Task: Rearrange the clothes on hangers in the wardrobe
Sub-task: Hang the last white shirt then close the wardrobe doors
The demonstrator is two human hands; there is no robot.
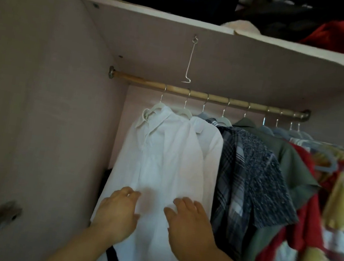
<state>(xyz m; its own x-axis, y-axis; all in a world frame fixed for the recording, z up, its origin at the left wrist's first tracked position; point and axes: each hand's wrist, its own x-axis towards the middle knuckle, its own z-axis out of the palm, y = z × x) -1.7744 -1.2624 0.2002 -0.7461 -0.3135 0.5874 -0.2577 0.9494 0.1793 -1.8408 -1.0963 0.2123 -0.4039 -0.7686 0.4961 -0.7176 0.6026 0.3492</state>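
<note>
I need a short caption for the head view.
Left hand and right hand touch the white shirt hanging on the rod.

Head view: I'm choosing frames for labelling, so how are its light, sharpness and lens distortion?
Head view: dim and grainy; the white shirts are brightest, the left hand and right hand on them fairly sharp; the colourful clothes at the right edge smear with motion blur; the wide lens slants the rail and shelf.

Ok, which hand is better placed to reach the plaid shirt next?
Right, most likely. The right hand rests on the white shirt at its edge nearest the plaid shirt, which hangs just beside it. The left hand lies on the shirt's far side, toward the wardrobe wall.
</note>
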